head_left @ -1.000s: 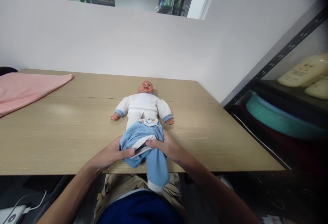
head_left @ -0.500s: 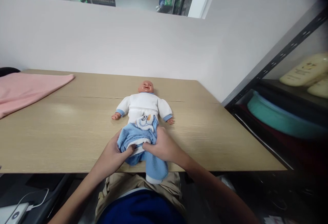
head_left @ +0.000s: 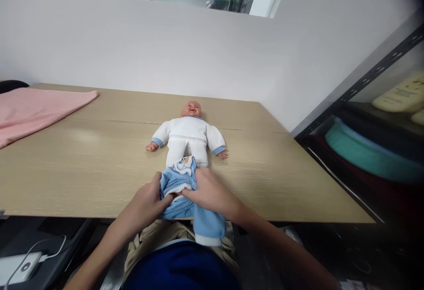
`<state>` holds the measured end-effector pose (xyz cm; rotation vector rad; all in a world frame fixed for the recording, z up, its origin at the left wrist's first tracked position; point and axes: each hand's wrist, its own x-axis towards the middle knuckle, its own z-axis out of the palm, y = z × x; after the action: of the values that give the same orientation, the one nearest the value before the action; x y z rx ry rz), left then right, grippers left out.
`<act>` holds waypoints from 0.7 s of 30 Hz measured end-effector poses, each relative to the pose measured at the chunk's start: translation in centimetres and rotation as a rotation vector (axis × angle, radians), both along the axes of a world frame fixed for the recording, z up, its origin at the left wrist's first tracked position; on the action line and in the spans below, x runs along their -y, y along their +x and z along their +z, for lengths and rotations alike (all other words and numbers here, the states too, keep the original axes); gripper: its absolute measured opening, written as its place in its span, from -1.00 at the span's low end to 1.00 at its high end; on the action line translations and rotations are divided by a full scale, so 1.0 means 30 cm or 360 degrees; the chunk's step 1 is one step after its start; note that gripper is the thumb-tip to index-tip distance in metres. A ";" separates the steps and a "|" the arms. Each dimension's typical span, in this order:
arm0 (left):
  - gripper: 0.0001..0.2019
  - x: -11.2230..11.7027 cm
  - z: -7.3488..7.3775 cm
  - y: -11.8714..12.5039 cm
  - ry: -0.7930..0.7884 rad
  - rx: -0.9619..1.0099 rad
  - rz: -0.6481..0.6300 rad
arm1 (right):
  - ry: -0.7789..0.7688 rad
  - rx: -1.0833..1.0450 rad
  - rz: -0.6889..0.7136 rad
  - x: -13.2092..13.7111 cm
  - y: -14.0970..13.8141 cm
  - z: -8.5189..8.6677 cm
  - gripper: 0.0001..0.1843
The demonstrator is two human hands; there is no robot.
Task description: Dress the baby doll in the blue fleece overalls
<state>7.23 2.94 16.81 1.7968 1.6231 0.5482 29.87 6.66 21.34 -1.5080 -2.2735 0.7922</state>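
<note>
A baby doll [head_left: 188,130] in a white outfit with blue cuffs lies on its back on the table, head away from me and arms spread. Over its lower legs I hold a fluffy blue garment [head_left: 179,179] with white trim and an animal face on it. My left hand [head_left: 150,197] grips the garment's left side, thumb at the white-edged opening. From the right, my right hand [head_left: 210,190] pinches the same edge, its thumb close to the other. One blue leg or sleeve hangs over the table's front edge. The doll's feet are hidden.
Pink cloth [head_left: 39,108] lies on the left of the wooden table [head_left: 99,166]. To the right stands a dark shelf holding a teal basin [head_left: 367,153] and a pale yellow bottle [head_left: 400,95]. A white device with a cable [head_left: 21,267] sits low at the left.
Both hands have drawn the blue garment slightly towards me and down the doll's legs, so more of the white legs shows. The camera view has shifted a little.
</note>
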 end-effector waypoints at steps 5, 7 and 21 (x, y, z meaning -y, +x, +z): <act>-0.75 -0.029 -0.029 -0.018 -0.0040 -0.0086 -0.0085 | -0.0034 0.0396 0.0069 0.008 -0.021 0.020 -0.65; -0.74 -0.024 -0.035 -0.028 -0.0030 -0.0043 -0.0151 | -0.0053 0.0461 0.0124 0.008 -0.022 0.032 -0.68; -0.57 0.066 -0.071 -0.033 -0.0079 0.0652 -0.0144 | -0.0106 0.0168 0.0157 0.039 0.031 0.002 -0.76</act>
<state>6.25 0.97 14.68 1.5862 1.2594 0.7695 30.81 5.50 21.41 -1.5101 -2.4374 0.8421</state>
